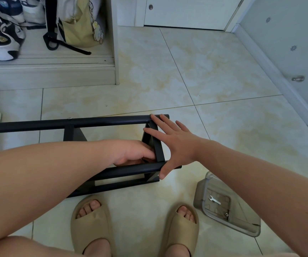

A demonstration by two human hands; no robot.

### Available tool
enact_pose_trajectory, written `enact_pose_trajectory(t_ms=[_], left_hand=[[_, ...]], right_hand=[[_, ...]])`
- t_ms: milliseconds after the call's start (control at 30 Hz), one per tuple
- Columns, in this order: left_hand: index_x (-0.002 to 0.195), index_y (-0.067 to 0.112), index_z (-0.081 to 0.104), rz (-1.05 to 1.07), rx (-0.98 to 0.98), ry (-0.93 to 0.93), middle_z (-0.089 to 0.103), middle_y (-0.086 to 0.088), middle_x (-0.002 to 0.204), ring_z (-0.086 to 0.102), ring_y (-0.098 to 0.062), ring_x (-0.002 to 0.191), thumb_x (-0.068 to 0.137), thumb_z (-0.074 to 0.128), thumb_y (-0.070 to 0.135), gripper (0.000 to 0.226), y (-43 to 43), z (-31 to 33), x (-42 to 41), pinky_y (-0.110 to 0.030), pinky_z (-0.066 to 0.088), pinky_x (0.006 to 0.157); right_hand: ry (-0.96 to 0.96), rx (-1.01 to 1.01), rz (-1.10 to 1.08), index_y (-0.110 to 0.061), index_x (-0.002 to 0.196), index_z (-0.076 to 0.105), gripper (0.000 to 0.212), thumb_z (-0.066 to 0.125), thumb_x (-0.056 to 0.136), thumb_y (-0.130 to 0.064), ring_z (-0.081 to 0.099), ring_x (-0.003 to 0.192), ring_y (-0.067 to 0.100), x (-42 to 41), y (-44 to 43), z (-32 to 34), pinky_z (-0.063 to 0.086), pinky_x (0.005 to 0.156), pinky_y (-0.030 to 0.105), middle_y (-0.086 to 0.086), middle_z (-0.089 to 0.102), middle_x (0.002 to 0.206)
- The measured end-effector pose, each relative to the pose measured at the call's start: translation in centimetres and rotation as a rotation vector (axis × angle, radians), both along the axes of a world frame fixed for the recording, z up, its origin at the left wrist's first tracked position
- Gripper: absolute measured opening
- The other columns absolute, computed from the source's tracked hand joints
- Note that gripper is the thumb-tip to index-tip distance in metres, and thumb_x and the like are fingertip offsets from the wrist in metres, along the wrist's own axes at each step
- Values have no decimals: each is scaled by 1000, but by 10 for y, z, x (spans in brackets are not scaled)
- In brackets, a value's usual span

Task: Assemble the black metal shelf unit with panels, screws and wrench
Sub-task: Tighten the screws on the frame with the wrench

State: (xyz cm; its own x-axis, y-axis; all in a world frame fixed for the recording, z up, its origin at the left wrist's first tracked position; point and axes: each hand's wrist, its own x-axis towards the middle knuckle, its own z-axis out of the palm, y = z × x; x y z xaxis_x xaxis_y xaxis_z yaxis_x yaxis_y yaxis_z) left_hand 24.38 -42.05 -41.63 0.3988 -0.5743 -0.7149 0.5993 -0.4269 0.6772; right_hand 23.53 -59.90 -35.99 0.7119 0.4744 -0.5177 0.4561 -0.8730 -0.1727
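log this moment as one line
shelf frame: lying on floor | left hand: reaching inside by end panel, grip hidden | right hand: flat on end panel | wrench: in grey tray

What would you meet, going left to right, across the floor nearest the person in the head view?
Left beige slipper → right beige slipper → small wrench, lying inside a grey plastic container.

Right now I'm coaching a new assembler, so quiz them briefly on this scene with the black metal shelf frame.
1. True or false: the small silver wrench lies in the grey plastic tray.
2. The left hand curls inside the black metal shelf frame; the right hand is: A clenched, B flat with fingers spread.
3. Fill in: the frame lies on the pale tiled ____.
Key: 1 true; 2 B; 3 floor.
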Motion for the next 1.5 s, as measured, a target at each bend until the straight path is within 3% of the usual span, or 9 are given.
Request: enact_pose_trajectory(t_ms=[133, 333, 500, 667, 800, 1033, 1233, 1400, 1500], left_hand=[[93, 9, 69, 31, -9, 25, 75, -5, 82, 72, -18, 78, 93, 57, -1, 16, 1, -1, 2, -30, 54, 85], [99, 11, 69, 82, -71, 106, 74, -7, 94, 69, -25, 94, 93, 54, -4, 22, 3, -1, 2, -33, 53, 93], [103, 12, 70, -18, 24, 3, 75, -1, 84, 71, -14, 71, 96, 59, 13, 13, -1, 1, -2, -22, 54, 63], [93, 8, 71, 64, -30, 37, 76, -7, 89, 72, -21, 84, 92, 57, -2, 16, 0, 1, 0, -33, 55, 90], [95, 7, 69, 94, -59, 88, 75, -8, 90, 72, -22, 84, 90, 52, -10, 25, 2, 0, 1, -31, 56, 84], [96, 12, 71, -2, 12, -9, 76, -4, 90, 71, -17, 83, 95, 59, 9, 13, 0, 3, -3, -33, 54, 90], [93, 8, 70, 34, -3, 34, 75, -10, 92, 70, -27, 91, 92, 57, -2, 16, -2, 3, 0, -41, 51, 101], [94, 11, 69, 74, -5, 71, 75, -6, 87, 70, -22, 85, 91, 54, -5, 22, -1, 3, 2, -33, 54, 84], [100, 13, 71, 13, 40, 22, 76, -5, 94, 71, -20, 88, 95, 57, 8, 15, -2, 3, 0, -33, 55, 87]], right_hand=[[0, 2, 1, -45, 158, -7, 140, 78, 54, -82, -33, 148, 12, 0, 0, 0, -11, 124, 51, -14, -36, 161], [5, 2, 0, -45, 158, -7, 140, 78, 54, -82, -34, 148, 12, 0, 0, 1, -11, 124, 51, -14, -37, 160], [4, -3, 4, -45, 158, -8, 140, 78, 54, -81, -34, 148, 12, 0, 0, 1, -11, 124, 51, -14, -37, 160], [6, 4, 0, -45, 158, -7, 140, 79, 54, -81, -34, 148, 11, -1, 1, 1, -11, 124, 51, -14, -37, 160], [3, 8, -2, -44, 158, -7, 140, 78, 54, -82, -34, 148, 12, -1, 0, 1, -10, 124, 51, -14, -37, 160], [1, 8, -1, -45, 158, -8, 140, 78, 53, -82, -33, 148, 12, 0, 0, 0, -9, 124, 52, -14, -36, 161], [1, 8, -1, -45, 158, -7, 140, 78, 54, -82, -33, 149, 12, -1, 0, 0, -9, 124, 51, -14, -36, 160], [1, 6, 1, -45, 158, -7, 139, 78, 54, -82, -33, 149, 12, 0, 0, 0, -9, 124, 52, -14, -36, 160], [1, 5, 1, -45, 158, -8, 139, 78, 54, -82, -33, 148, 12, 0, 0, 0, -10, 124, 52, -14, -36, 160]])
